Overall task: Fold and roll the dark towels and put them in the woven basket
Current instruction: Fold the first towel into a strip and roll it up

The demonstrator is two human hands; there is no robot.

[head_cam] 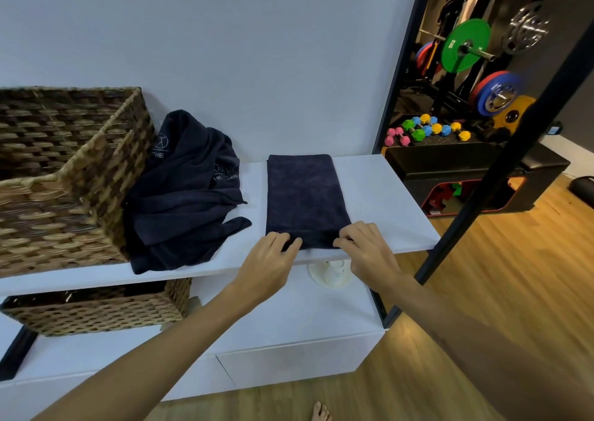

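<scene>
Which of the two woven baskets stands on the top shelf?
The larger woven basket, left of the heap of unfolded dark towels; the other basket sits on the shelf below.

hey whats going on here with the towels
A person is at a white shelf, about to roll a dark navy towel folded into a long strip. The left hand and right hand each have a grip on its near edge. A heap of unfolded dark towels waits beside the large woven basket.
</scene>
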